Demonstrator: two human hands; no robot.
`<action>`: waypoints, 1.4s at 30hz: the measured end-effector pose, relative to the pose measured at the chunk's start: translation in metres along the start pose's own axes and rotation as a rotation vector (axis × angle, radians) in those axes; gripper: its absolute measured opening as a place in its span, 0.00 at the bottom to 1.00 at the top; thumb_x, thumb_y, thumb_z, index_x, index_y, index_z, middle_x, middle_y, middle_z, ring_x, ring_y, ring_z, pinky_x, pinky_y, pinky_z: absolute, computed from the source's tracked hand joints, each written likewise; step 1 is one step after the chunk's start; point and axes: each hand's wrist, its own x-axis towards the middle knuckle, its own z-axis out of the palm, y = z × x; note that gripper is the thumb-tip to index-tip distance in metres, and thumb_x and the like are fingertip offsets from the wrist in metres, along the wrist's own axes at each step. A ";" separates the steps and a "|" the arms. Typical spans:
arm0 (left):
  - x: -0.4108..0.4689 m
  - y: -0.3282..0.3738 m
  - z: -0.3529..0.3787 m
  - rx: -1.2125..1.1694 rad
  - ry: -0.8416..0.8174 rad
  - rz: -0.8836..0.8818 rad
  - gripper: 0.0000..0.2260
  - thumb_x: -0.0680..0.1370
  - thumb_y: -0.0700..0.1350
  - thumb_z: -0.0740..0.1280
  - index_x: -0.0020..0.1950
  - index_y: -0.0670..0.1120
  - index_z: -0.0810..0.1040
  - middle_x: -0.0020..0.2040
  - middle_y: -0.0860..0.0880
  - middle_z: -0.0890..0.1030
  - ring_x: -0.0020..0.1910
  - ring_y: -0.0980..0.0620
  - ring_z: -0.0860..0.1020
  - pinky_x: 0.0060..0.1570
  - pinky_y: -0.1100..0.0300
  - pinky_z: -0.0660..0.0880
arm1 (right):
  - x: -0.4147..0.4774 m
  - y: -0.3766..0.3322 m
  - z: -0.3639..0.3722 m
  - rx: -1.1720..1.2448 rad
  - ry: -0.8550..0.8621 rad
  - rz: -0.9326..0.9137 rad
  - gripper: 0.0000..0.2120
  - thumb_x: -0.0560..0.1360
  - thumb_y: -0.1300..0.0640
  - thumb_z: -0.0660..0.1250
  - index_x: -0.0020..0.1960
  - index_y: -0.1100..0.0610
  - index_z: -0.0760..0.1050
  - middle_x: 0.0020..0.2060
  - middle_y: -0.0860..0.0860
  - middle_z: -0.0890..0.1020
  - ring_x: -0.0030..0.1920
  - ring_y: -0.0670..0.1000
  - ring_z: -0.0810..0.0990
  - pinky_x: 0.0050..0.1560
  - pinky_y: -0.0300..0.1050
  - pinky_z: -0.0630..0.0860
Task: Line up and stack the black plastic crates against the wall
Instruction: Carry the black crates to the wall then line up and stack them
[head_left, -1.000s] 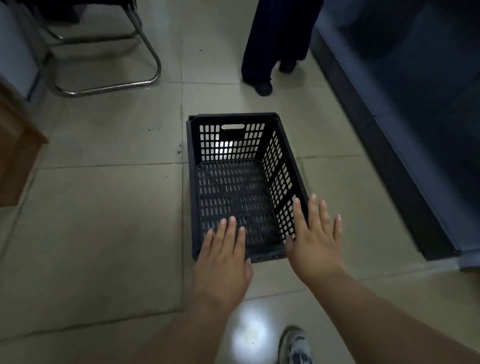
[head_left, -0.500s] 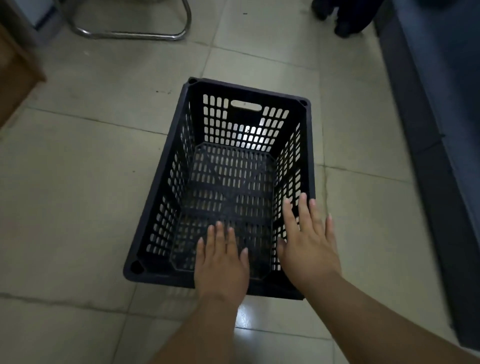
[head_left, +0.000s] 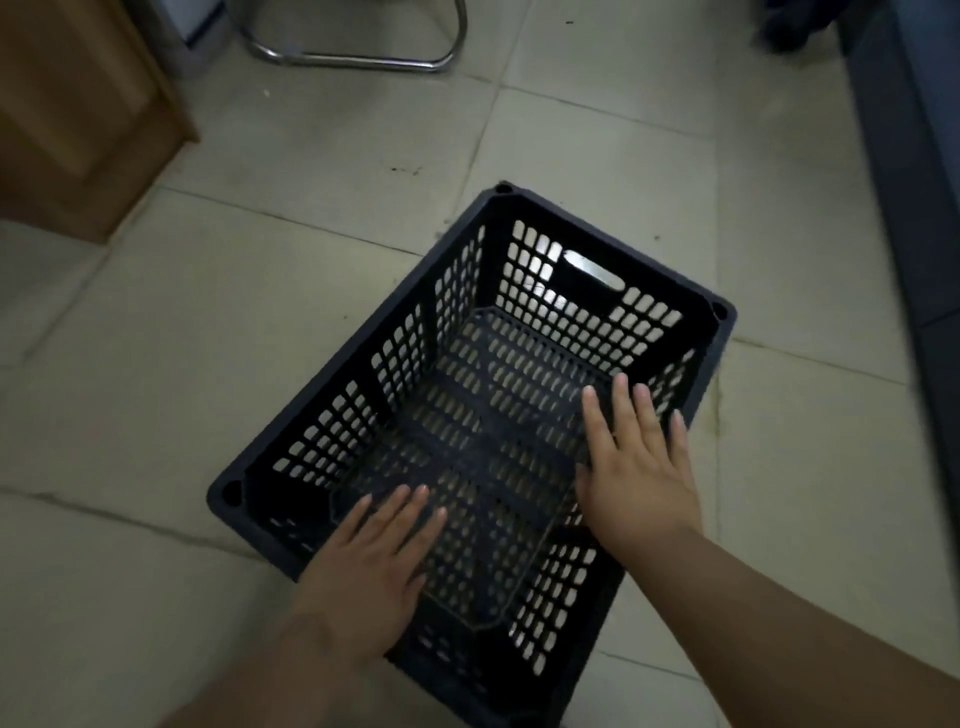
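Bare forearms, no sleeves; left grip (head_left: 363, 564) and right grip (head_left: 636, 475) ungloved, ringless

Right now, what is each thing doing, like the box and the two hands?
black crate: upright on the floor, empty, turned at a slant to the tile lines.
left hand: open, fingers spread, over the near end of the crate.
right hand: open, flat, over the crate's right side.
chair frame: standing on the floor.

Tiled floor (head_left: 260, 364) carries black crate (head_left: 395, 364), chair base (head_left: 353, 60), wooden cabinet (head_left: 78, 114).
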 end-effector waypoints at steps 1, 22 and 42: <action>-0.014 -0.018 0.000 0.022 -0.048 0.022 0.24 0.80 0.55 0.42 0.73 0.50 0.62 0.71 0.49 0.66 0.76 0.53 0.45 0.71 0.53 0.46 | -0.001 -0.009 0.001 -0.006 0.005 -0.012 0.31 0.80 0.49 0.47 0.67 0.48 0.24 0.66 0.49 0.25 0.67 0.47 0.24 0.68 0.53 0.26; -0.138 -0.179 0.022 0.320 -0.140 -0.543 0.32 0.79 0.41 0.48 0.67 0.44 0.22 0.65 0.44 0.20 0.51 0.47 0.10 0.50 0.54 0.13 | -0.059 -0.060 0.094 -0.300 -0.101 0.023 0.34 0.76 0.59 0.46 0.71 0.54 0.24 0.66 0.57 0.23 0.58 0.52 0.12 0.51 0.47 0.12; -0.194 -0.192 -0.014 0.355 -0.215 -0.470 0.34 0.80 0.41 0.49 0.63 0.42 0.19 0.63 0.43 0.17 0.50 0.45 0.10 0.50 0.54 0.14 | -0.078 -0.082 0.042 -0.459 -0.119 -0.019 0.32 0.77 0.58 0.45 0.66 0.56 0.21 0.62 0.59 0.19 0.53 0.54 0.10 0.47 0.48 0.10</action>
